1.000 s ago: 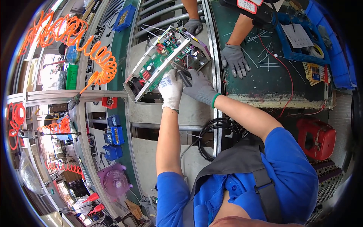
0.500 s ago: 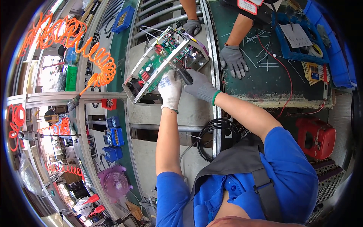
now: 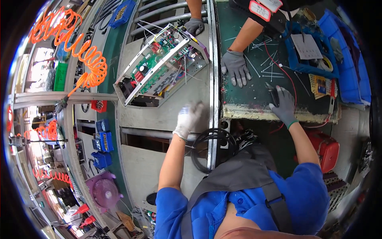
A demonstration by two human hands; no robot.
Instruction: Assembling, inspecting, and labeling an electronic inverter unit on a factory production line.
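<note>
Circuit frame (image 3: 159, 59) on grey panel (image 3: 155, 115), apart from both hands; likely stiff and fairly heavy, its green circuit boards (image 3: 148, 71) fragile; best gripped by the metal rails (image 3: 158, 73); left hand (image 3: 189, 119) over same panel, fingers blurred, cannot tell whether empty; right hand (image 3: 284, 106) wrapped round dark pliers (image 3: 274, 95) above green table (image 3: 247, 95); pliers probably light, rigid, safest by the handles.

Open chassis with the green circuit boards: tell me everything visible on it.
The open chassis has silvery, metal-looking rails along green circuit boards crowded with small components. It has a dark end section and, opposite, a purple strip. Thin pale strands stick out. It lies diagonally on a grey surface. Neither the left hand nor the right hand touches it; whether the co-worker's gloved hand beside its far end does is unclear.
</note>
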